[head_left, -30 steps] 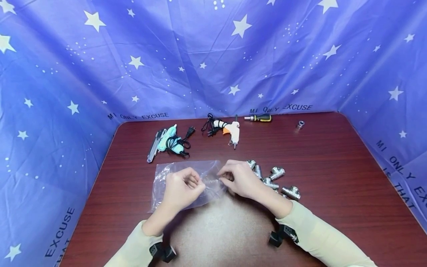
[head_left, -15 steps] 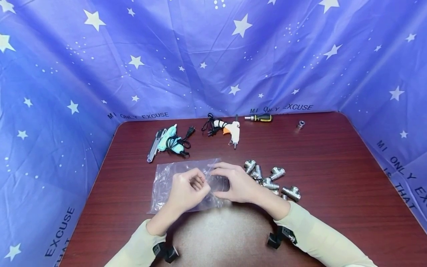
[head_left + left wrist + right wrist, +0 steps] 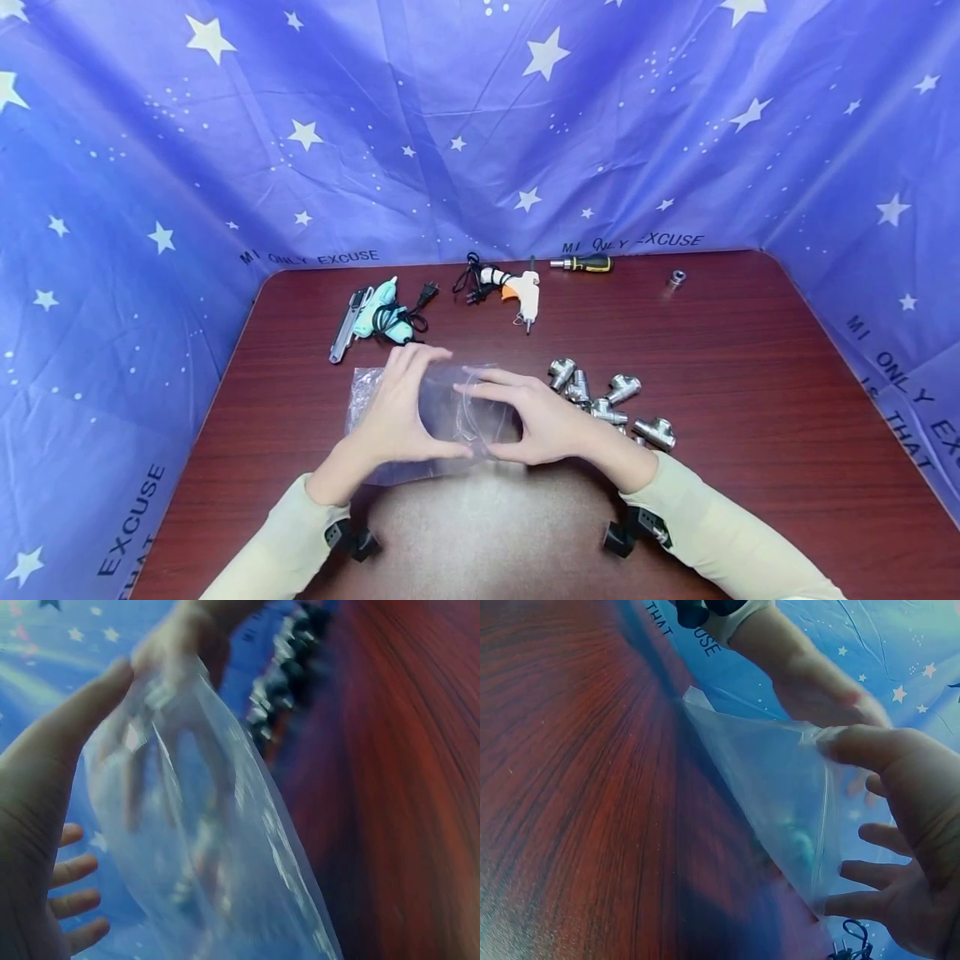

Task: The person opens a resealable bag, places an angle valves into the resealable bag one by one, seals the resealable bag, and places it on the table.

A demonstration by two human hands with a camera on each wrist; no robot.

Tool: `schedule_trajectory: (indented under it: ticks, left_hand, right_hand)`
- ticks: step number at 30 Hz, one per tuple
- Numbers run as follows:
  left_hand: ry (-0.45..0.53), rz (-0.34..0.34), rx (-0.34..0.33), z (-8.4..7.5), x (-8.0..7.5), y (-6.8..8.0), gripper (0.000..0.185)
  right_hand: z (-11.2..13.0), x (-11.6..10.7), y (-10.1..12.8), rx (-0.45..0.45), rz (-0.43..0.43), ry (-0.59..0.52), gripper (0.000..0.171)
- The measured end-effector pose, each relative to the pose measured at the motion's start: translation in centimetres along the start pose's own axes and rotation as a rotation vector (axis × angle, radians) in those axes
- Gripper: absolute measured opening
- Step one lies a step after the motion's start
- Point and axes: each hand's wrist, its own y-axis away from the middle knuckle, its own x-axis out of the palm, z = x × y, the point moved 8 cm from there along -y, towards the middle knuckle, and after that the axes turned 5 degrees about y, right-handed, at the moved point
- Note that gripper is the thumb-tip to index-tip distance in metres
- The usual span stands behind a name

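A clear plastic bag (image 3: 442,408) is raised over the near middle of the table, its mouth spread toward the right. My left hand (image 3: 390,421) is at the bag's left part, thumb and fingers stretched wide apart. At the mouth, my right hand (image 3: 547,421) has its thumb and fingers spread against the film. Through the bag (image 3: 225,847) in the left wrist view, the right hand's fingers show blurred. The right wrist view has the right thumb at the bag's (image 3: 765,780) edge. Beside the right hand lie several shiny metal tee pipe fittings (image 3: 624,389).
Behind the bag are a light-blue glue gun (image 3: 375,308) with a black cord, a grey utility knife (image 3: 345,333) and a white glue gun (image 3: 528,296). Farther back lie a black-and-yellow screwdriver (image 3: 588,264) and a small metal fitting (image 3: 677,279). Starry blue cloth (image 3: 450,125) encloses the table.
My left hand has gone from a pinch to wide-spread fingers and shifted left and away from me. My right hand has opened from a near pinch, and the bag's mouth has widened.
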Motion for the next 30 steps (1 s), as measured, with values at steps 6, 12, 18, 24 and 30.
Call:
schedule_trajectory:
  ticks: [6,12,18,24,30]
  left_hand:
    - [-0.112,0.196,-0.041,2.1,2.1,1.5,0.159]
    - [-0.068,0.181,-0.046,3.2,2.9,2.4,0.145]
    - [0.028,0.134,-0.055,3.7,2.9,2.7,0.126]
    - [0.115,0.071,-0.099,4.5,2.5,2.8,0.117]
    - [0.154,0.039,-0.152,5.4,2.1,3.4,0.116]
  right_hand:
    - [-0.1,-0.1,0.1,0.007,0.0,0.003,0.081]
    - [0.3,-0.1,-0.1,-0.026,0.003,-0.003,0.079]
    - [1.0,-0.3,-0.1,-0.011,0.033,0.079,0.081]
    - [1.3,-2.7,-0.2,-0.018,-0.079,0.124,0.082]
    - [-1.6,-6.6,0.7,0.13,-0.265,0.183,0.058]
